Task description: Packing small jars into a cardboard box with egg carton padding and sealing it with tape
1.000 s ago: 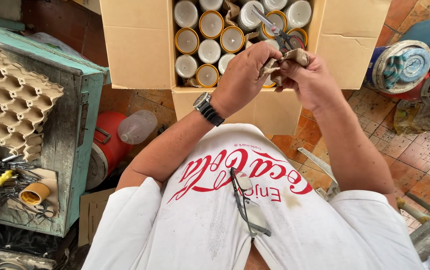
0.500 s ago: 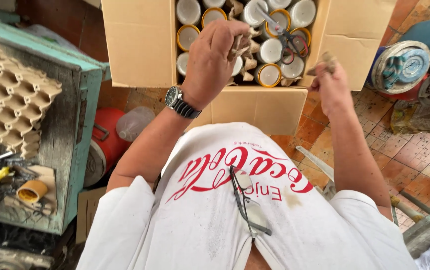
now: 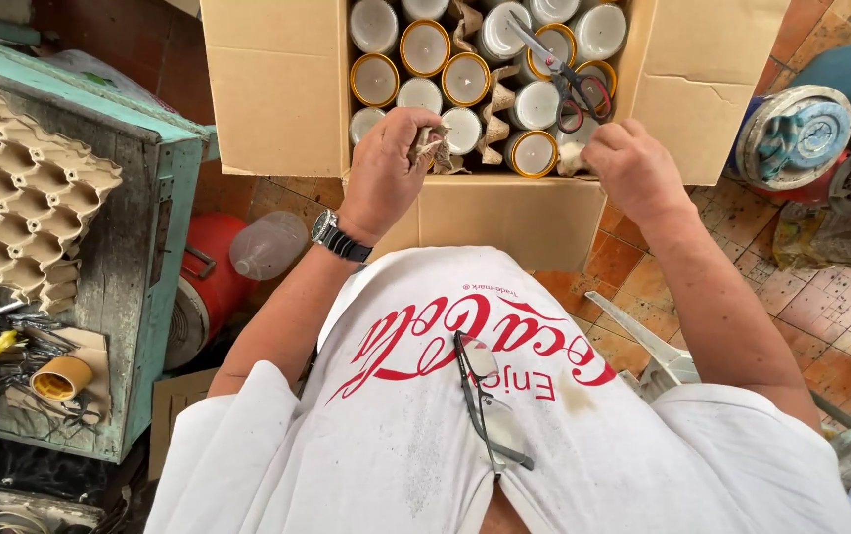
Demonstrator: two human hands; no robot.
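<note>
Risk is that the brown scrap (image 3: 432, 146), pinched in the closed fingers of the left hand (image 3: 386, 173) above the near edge of the box (image 3: 485, 213), slips among the cans (image 3: 465, 79), while the right hand (image 3: 628, 168), curled shut, knocks the scissors (image 3: 564, 74).

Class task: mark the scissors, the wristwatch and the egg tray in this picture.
Scissors (image 3: 566, 77), head view, at the pivot.
Wristwatch (image 3: 325, 228), head view, on the dial.
Egg tray (image 3: 20, 188), head view, on its middle cups.
</note>
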